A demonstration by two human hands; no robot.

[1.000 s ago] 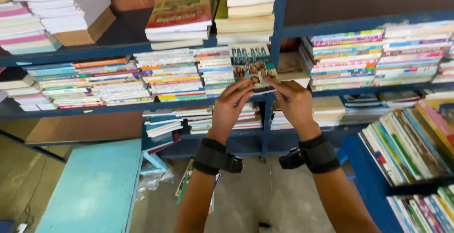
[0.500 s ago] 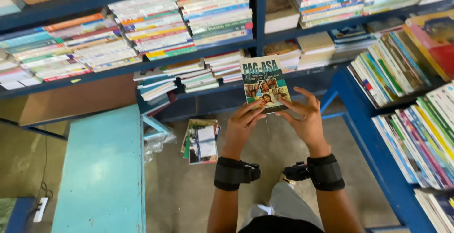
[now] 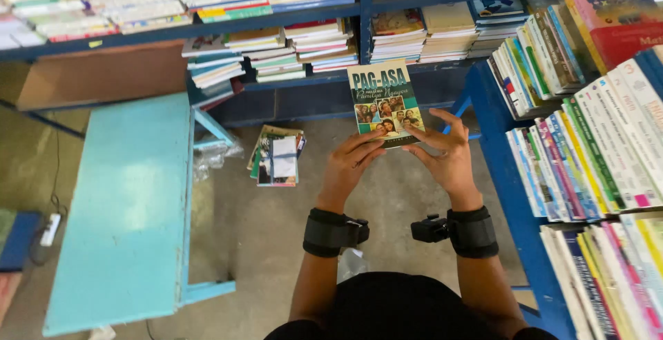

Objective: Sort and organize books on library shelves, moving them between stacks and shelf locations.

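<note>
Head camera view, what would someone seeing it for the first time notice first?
First, the green paperback held up at centre, cover facing the camera, its lower edge gripped by the left hand and right hand, both with black wrist straps. Next, the blue shelves packed with books across the top and down the right. A light blue table stands at left, with a small pile of books on the floor beside it.

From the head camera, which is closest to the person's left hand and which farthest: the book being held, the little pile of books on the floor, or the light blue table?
Starting from the left hand:
1. The held book, touching its fingers, just up and to the right.
2. The pile of books on the floor, to the left of the hand.
3. The light blue table, farther left still.
</note>
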